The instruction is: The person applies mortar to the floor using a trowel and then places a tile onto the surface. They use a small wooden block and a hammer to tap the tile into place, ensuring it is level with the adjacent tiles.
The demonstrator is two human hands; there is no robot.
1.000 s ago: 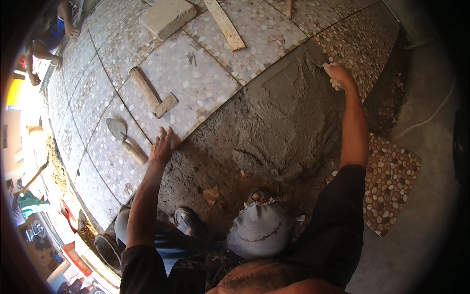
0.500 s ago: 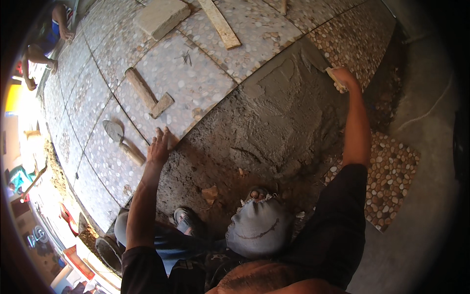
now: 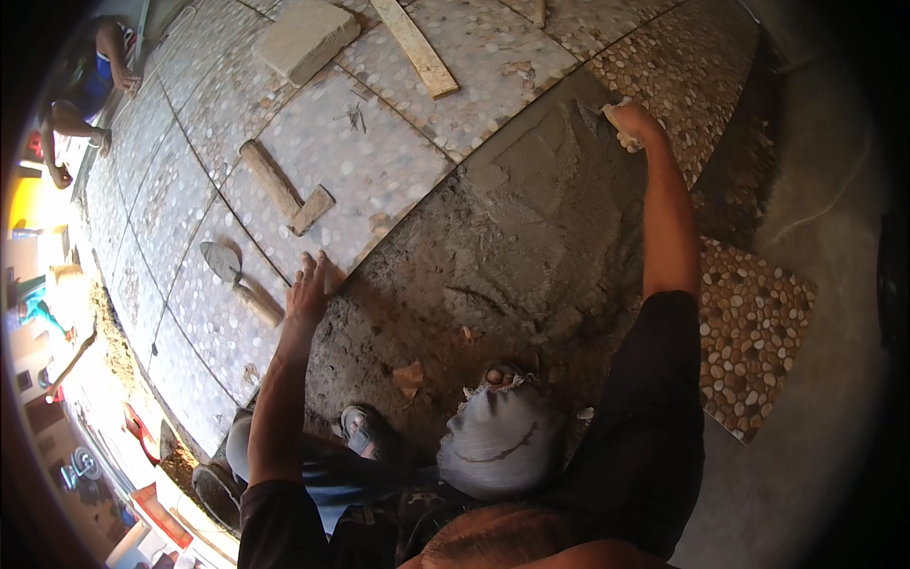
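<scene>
My right hand (image 3: 631,128) grips a pale-handled trowel (image 3: 611,112) over wet grey mortar (image 3: 540,209), at the edge of the pebble-patterned tiles (image 3: 389,133); the blade is largely hidden. My left hand (image 3: 308,289) rests palm down, fingers apart, on the tile edge beside the rough bed. Just left of it lies a second trowel (image 3: 227,261) with a rounded blade. A wooden-handled hammer (image 3: 275,185) lies on the tile above that hand.
A pale block (image 3: 308,38) and a board (image 3: 417,47) lie on the tiles. A brown pebble tile (image 3: 754,337) sits at right on concrete. Another person (image 3: 109,57) crouches at upper left. A dark bucket (image 3: 210,491) stands by my left leg.
My right hand with the trowel has moved up and left along the mortar's upper right corner. My left hand has stayed on the tile edge.
</scene>
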